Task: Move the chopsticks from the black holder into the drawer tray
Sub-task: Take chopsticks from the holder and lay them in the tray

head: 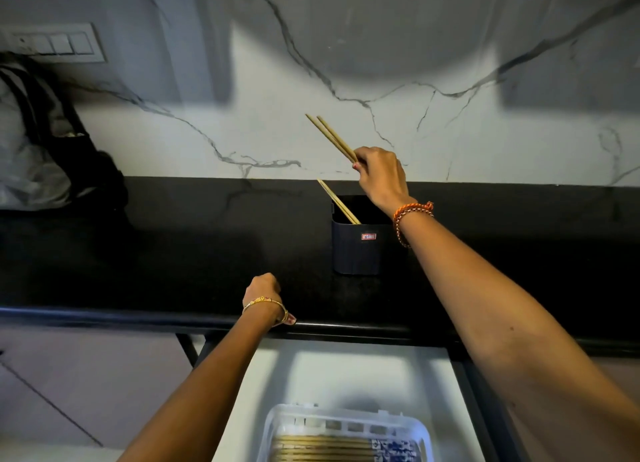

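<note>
Held chopsticks: two slim, pale wooden sticks, straight and side by side; long axis slants up and to the left from the fingers, free ends against the wall, above the holder.
Right hand: fingers pinched together on the lower part of the two sticks, lifted over the holder's mouth; a braided orange cord bracelet circles the wrist.
Black holder: dark, matte, boxy cup with rounded corners and a small red label on its front, standing upright on the counter near the wall.
Remaining chopsticks: a pair in the holder, leaning up-left over its left rim, roughly parallel to the held pair.
Left hand: resting on the counter near its front edge, fingers curled under; how tightly they close is not clear. A thin gold bangle on the wrist.
Counter: black, speckled stone with a rounded front lip.
Wall: white, glossy marble with grey veins; a switch plate at upper left.
Drawer: open below the counter, white smooth floor, dark frame.
Drawer tray: clear plastic with slotted walls, in the drawer's near part.
Chopsticks in tray: lying flat, long axis left to right, beside blue-and-white patterned pieces.
Bag: grey and black fabric slumped on the counter at far left.
</note>
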